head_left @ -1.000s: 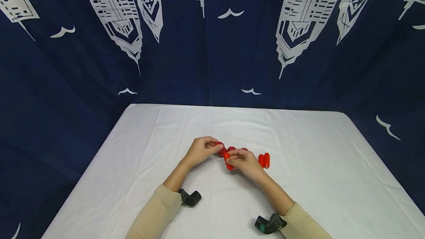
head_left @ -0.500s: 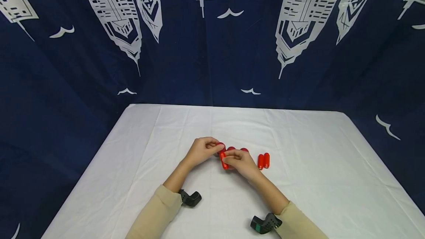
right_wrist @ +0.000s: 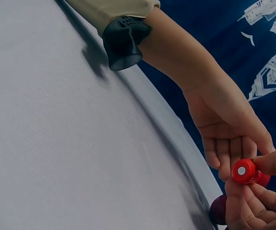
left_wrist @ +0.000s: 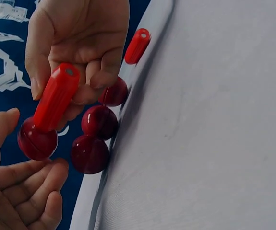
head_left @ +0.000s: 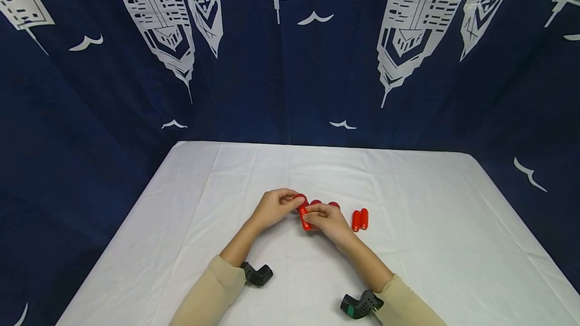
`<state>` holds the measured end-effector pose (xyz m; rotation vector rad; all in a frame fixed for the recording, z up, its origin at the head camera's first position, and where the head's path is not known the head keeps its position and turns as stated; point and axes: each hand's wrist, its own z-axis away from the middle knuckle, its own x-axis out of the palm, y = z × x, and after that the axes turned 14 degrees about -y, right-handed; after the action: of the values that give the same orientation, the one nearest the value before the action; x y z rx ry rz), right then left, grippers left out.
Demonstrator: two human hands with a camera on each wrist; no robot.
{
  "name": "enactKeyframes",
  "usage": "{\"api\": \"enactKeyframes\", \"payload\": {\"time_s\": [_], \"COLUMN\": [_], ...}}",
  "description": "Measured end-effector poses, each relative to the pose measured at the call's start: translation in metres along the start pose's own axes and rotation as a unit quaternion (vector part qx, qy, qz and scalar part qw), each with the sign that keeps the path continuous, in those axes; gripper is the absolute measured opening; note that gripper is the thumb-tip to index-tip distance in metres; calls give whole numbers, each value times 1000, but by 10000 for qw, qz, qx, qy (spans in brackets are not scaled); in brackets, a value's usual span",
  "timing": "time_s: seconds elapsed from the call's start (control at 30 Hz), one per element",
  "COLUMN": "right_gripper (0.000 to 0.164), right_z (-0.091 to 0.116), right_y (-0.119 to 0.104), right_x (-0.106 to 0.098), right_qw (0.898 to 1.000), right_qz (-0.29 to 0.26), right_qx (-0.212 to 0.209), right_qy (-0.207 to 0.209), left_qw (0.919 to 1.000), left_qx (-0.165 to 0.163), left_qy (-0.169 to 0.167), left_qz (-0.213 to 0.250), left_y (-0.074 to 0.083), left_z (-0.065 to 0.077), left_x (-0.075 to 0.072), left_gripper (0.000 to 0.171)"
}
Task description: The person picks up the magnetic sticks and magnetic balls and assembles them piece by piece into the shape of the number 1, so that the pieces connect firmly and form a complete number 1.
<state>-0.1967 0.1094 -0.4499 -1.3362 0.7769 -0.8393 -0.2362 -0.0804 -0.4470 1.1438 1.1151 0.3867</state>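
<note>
Between thumb and fingers, my left hand (head_left: pixel 271 209) pinches a dark red ball (left_wrist: pixel 38 140). My right hand (head_left: pixel 332 224) grips a bright red rod (left_wrist: pixel 56 101) with a faceted body and a small pale disc in its end. The rod's lower end meets the ball in the left wrist view. In the right wrist view, the rod (right_wrist: pixel 243 171) points its disc end at the camera, and the left hand (right_wrist: pixel 224 115) reaches in from above. More dark red balls (left_wrist: pixel 90 154) sit on the table beside the hands, partly hidden by the right hand in the head view.
Two more red rods (head_left: pixel 360 220) lie side by side on the white-covered table (head_left: pixel 421 205), right of the right hand. A dark blue curtain (head_left: pixel 290 74) with white building prints hangs behind the table. Black wrist cameras (head_left: pixel 258 274) sit on both forearms.
My right hand has shifted slightly left with the rod, bringing it to the ball and uncovering more of the rods on the right. The left hand stays nearly still.
</note>
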Motion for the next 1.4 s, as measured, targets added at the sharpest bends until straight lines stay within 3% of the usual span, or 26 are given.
{"api": "enactKeyframes", "payload": {"time_s": [0.13, 0.23, 0.4, 0.57, 0.97, 1.4], "right_gripper": [31, 31, 31, 31, 30, 34], "right_z": [-1, -1, -2, -1, -3, -1], "right_y": [0, -1, -2, -3, -1, -5], "right_x": [1, 2, 3, 3, 4, 4], "right_qw": [10000, 10000, 10000, 10000, 10000, 9996], "right_qz": [4, 0, -1, -14, 77, 240], "right_qx": [-10, -21, -25, -46, 2, 82], "right_qy": [-10, 2, 19, -7, -16, -101], "left_qw": [9994, 9971, 9887, 9813, 9778, 9760], "left_qx": [-272, -443, -728, -939, -893, -847], "left_qy": [74, 100, 9, -134, -120, 358], "left_qz": [206, 616, 1312, 1677, 1892, 1973], "left_y": [0, 0, 4, 6, 7, 4], "left_z": [6, 11, 18, 21, 19, 19], "left_x": [3, 7, 14, 20, 24, 25], "left_gripper": [49, 48, 38, 37, 30, 27]}}
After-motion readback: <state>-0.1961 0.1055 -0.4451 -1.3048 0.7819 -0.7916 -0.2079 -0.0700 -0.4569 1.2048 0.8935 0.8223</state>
